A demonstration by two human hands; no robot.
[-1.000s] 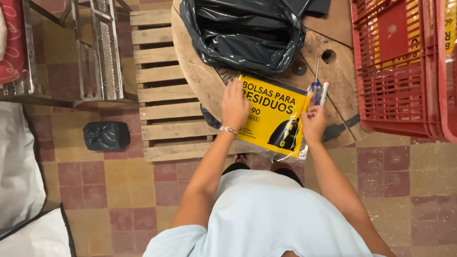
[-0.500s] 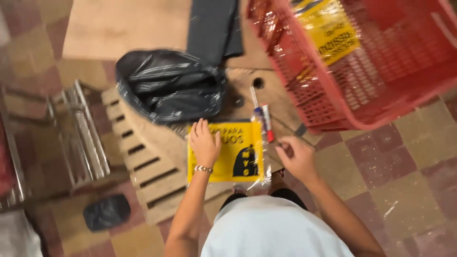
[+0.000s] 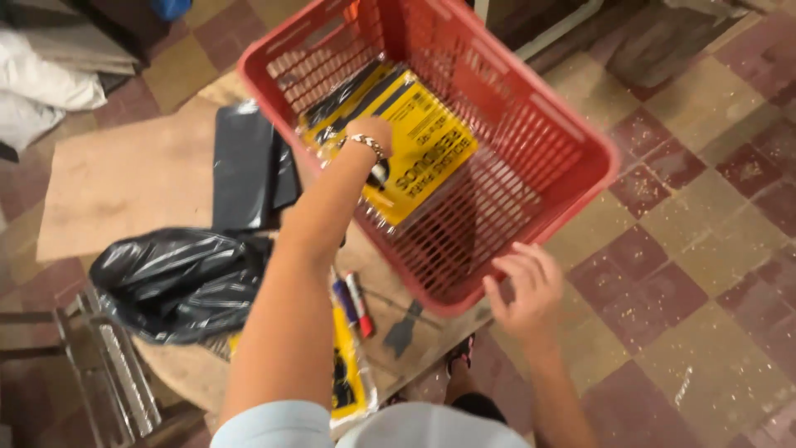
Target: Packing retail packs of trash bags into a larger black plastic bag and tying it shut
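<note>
My left hand (image 3: 370,136), with a bracelet on the wrist, reaches into a red plastic basket (image 3: 531,207) and rests on a yellow printed package (image 3: 423,149) lying inside it. Its fingers are curled down and hidden behind the wrist, so the grip does not show. My right hand (image 3: 527,287) hovers open with fingers spread just off the basket's near corner, holding nothing. A second yellow package (image 3: 344,373) lies on the round wooden table (image 3: 186,377) under my left arm.
A crumpled black plastic bag (image 3: 178,282) sits on the table's left side. Flat folded black bags (image 3: 247,166) lie on a cardboard sheet (image 3: 124,182). Two markers (image 3: 352,303) and a small dark scraper (image 3: 402,332) lie beside the basket. Metal frame (image 3: 99,382) at lower left; tiled floor (image 3: 705,249) at right.
The view has swung toward the red basket. My left hand left the yellow package on the table and reached into the basket. My right hand lifted off the table and opened.
</note>
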